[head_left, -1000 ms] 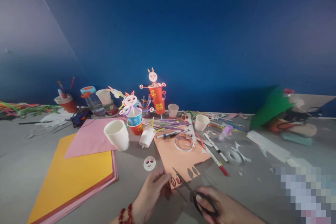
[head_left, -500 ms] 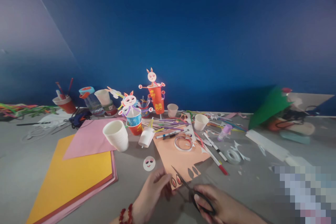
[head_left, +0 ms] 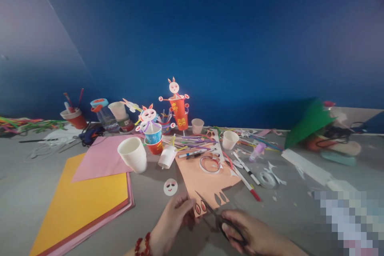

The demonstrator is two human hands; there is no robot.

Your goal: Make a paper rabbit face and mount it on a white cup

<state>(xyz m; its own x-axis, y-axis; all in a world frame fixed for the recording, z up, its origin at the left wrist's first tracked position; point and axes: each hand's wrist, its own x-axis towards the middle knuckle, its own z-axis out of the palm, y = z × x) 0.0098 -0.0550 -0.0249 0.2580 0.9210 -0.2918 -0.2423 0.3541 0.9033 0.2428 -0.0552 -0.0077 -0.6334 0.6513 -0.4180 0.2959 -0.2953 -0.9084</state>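
Observation:
At the bottom middle, my left hand [head_left: 177, 214] pinches the near left edge of a peach paper sheet [head_left: 196, 178]. Two drawn ear shapes [head_left: 200, 207] with red centres and dark outlines lie right beside its fingertips. My right hand [head_left: 240, 228] is closed round the handles of black scissors [head_left: 210, 207], whose blades lie along the right side of these ears. Leaf-shaped holes [head_left: 220, 198] show in the sheet to the right of the blades. A white paper face [head_left: 171, 187] rests on the table just beyond my left hand.
Yellow and pink paper sheets [head_left: 87, 196] lie at the left, beside a white cup [head_left: 133, 154]. Rabbit figures on a red cup [head_left: 179, 114] and a blue cup [head_left: 153, 134] stand behind. Markers [head_left: 246, 182], clear tape [head_left: 267, 178] and paper scraps lie to the right.
The scissors and the paper edge have shifted only slightly. Both hands keep their holds, and the view has moved a little.

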